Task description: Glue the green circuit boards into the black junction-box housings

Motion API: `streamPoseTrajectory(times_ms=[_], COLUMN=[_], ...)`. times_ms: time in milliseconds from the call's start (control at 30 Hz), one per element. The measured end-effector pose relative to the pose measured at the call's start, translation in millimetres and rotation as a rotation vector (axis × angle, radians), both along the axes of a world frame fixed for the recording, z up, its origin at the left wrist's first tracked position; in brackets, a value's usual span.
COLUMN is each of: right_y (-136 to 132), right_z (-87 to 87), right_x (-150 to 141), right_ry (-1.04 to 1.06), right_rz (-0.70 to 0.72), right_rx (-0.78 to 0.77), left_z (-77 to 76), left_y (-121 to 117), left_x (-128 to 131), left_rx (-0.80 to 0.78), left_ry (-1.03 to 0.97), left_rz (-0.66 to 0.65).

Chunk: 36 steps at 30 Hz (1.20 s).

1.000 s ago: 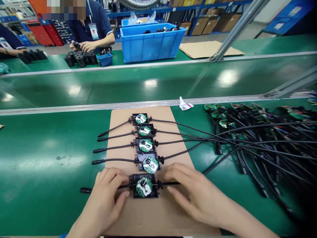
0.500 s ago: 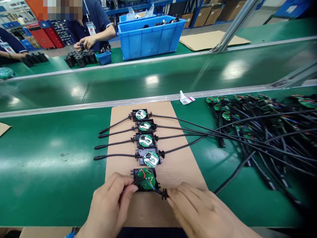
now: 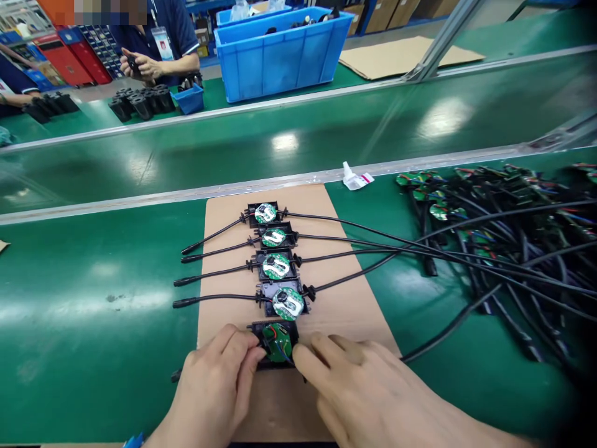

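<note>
Nearest me on the cardboard lies an open black plastic housing (image 3: 268,364) with a green circuit board (image 3: 280,343) and thin coloured wires in it. My left hand (image 3: 217,379) pinches the short black cable at the housing's left end; that cable's plug (image 3: 176,376) pokes out beyond my knuckles. At the right end, my right hand (image 3: 349,379) is closed round the long black cable (image 3: 433,339), fingertips against the housing edge and hiding the grommet. Further up, several similar housings (image 3: 282,289) lie in a column, each with a round board and cables out both sides.
A cardboard sheet (image 3: 354,323) lies under the housings on the green bench (image 3: 116,354). To the right is a tangled heap of cabled boards (image 3: 522,249). A small white tube (image 3: 357,180) lies by the metal rail. Across the bench, a person handles a black part near a blue bin (image 3: 280,62).
My right hand has moved in to the housing's right edge, covering the grommet that showed before. My left hand keeps its pinch. The view has shifted slightly.
</note>
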State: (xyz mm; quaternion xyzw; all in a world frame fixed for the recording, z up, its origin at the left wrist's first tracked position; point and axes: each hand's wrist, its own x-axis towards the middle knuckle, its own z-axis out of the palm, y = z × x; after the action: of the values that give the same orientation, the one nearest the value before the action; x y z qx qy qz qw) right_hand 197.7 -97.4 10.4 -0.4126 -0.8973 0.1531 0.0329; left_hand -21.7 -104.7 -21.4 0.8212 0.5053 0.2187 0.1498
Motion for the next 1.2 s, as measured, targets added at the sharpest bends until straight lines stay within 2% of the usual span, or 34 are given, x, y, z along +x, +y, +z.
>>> streamPoseTrajectory(times_ms=[100,333,433,667,800,933,1067,1200], right_y=[10.3,12.9,10.9,2.9,-4.2,-3.1,-1.9,-4.3], right_z=[1.0,-13.2,-16.1,-19.8,-24.8,-27.5,-28.4,-31.4], right_x=[-3.9,-9.2,-10.9,-21.1,-23.0,-23.3,-24.3,-25.7], right_ry=[0.0,0.017,0.021,-0.121,-0.138,-0.106,-0.127,-0.084], right_rz=[0.068,0.116,0.127,0.106,0.07,0.067,0.076,0.049], right_rx=[-0.011,0.21,0.215,0.246,0.262,0.261,0.272,0.258], left_z=[-0.9,4.0,6.4,12.3,7.5,4.5,16.4,24.9], left_y=[-0.2,7.4,11.2,15.4,12.8,8.8,11.0,21.7], left_x=[-3.1,-4.3,-4.7,-13.3,-20.3,-22.1,-15.6,-6.5], left_rx=[-0.04,-0.072,-0.078,-0.113,-0.053,0.101,0.227,0.189], left_ry=[0.013,0.004,-0.002,0.011,0.056,0.211,0.416,0.568], left_rz=[-0.015,-0.013,-0.011,-0.03,-0.055,-0.116,-0.224,-0.304])
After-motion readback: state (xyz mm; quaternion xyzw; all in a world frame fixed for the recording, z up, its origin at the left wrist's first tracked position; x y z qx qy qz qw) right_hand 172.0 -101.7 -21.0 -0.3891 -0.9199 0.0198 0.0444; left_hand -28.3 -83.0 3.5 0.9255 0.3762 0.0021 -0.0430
